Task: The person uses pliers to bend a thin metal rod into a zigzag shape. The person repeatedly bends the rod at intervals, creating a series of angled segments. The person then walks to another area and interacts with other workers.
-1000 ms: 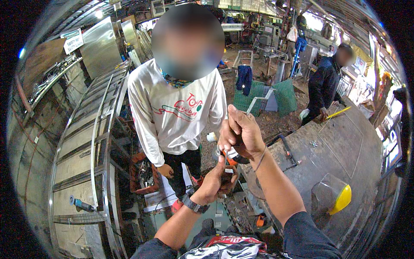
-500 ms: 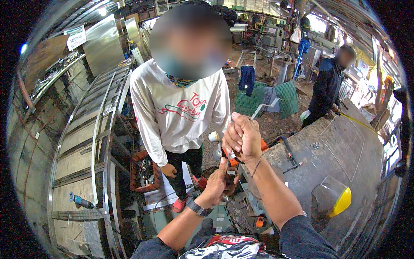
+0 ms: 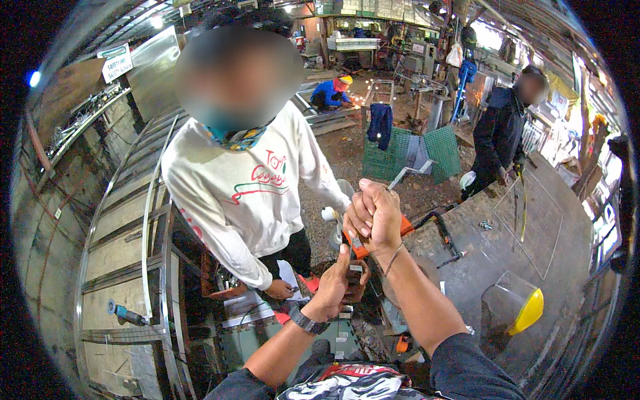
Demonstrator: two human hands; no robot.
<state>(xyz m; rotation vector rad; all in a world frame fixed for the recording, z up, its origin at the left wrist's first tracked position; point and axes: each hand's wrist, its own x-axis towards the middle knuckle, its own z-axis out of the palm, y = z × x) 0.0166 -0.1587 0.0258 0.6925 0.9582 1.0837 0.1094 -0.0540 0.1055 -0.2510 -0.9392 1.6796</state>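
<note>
My right hand [image 3: 375, 215] is closed in a fist round a thin bent metal rod [image 3: 399, 179], whose cranked end sticks out past the knuckles. Just below it, my left hand [image 3: 331, 288] has its thumb pointing up and its fingers curled round a small piece that they mostly hide. A thin length of metal runs between the two hands; whether it is one piece with the rod, I cannot tell. Behind my hands lies an orange object [image 3: 405, 227], partly covered. Across from me, a person in a white long-sleeved shirt [image 3: 257, 177] leans down, one hand [image 3: 280, 289] holding something small and dark.
To my right stands a metal-topped table [image 3: 480, 267] with a yellow-topped face shield [image 3: 527, 312] and a black clamp [image 3: 450, 240]. A blue angle grinder [image 3: 127, 313] rests on a metal frame [image 3: 160, 267] at left. A person in black [image 3: 500, 127] is at the table's far end; sparks fly near another in blue [image 3: 327, 95].
The person in white has moved left and bent lower, reaching down with one hand. The worker in blue with sparks has come into sight. My hands keep nearly the same position.
</note>
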